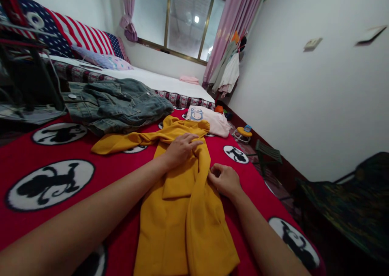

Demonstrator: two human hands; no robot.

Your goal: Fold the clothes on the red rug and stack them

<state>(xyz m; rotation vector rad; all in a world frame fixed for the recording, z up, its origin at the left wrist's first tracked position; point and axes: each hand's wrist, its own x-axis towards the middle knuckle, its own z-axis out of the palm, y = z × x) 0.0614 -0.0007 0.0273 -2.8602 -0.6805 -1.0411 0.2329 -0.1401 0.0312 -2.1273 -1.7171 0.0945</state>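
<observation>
A mustard-yellow garment [179,211] lies lengthwise on a red blanket [121,170] printed with black-and-white cartoon circles. One sleeve stretches out to the left. My left hand [180,148] rests on the garment's upper part, fingers curled into a bunched fold of the cloth. My right hand [224,179] sits at the garment's right edge, fingers pinched together on the fabric there.
A denim jacket [117,101] lies crumpled beyond the yellow garment. A pale pink folded garment [209,120] sits at the bed's far edge. A second bed with pillows [103,59] stands by the window. A small stool [243,133] and a dark chair [346,203] stand on the right.
</observation>
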